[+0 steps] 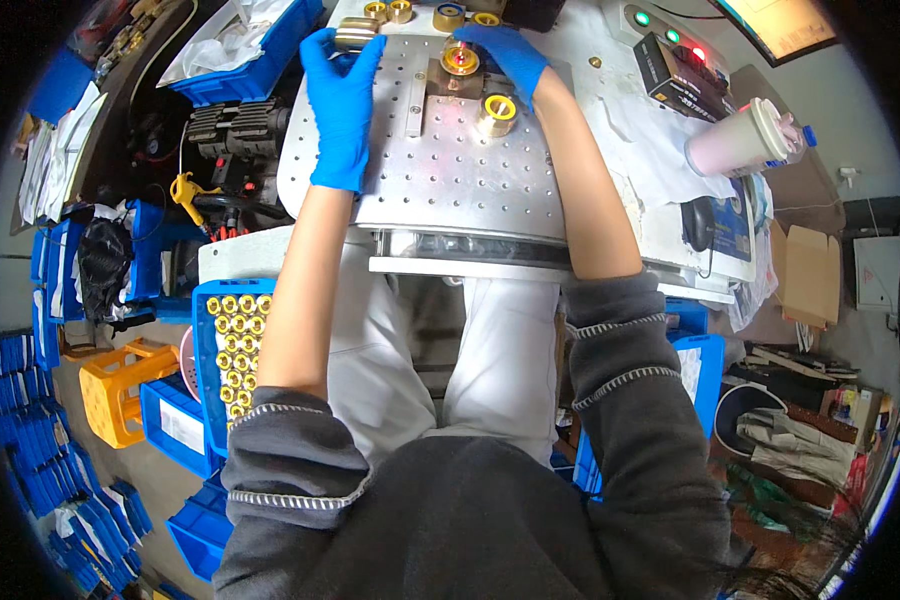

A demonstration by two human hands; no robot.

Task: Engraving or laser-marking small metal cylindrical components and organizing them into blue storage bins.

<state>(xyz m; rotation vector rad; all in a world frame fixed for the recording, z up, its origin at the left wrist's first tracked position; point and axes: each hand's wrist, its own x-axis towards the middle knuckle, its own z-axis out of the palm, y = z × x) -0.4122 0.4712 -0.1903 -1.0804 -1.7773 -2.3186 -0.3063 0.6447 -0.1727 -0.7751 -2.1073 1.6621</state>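
My left hand point(342, 105), in a blue glove, is at the far left of a perforated metal plate point(370, 190). Its thumb and fingers are spread apart beside a brass-coloured metal cylinder point(357, 34) lying on its side. My right hand point(505, 55), also blue-gloved, has its fingers bent around the far side of a brass ring point(460, 60); its thumb is hidden. That ring sits on a small metal block point(455, 84), with a red light spot at its centre. Nearer on the plate stands another brass ring point(497, 113) with a yellow inside, touched by neither hand.
Several brass rings point(400, 11) line the plate's far edge. To the right are a black box point(675, 75), a lidded cup point(735, 145) and a control box with lit buttons point(660, 30). A blue tray point(206, 360) of brass parts is by my left forearm; a blue bin point(260, 60) is far left.
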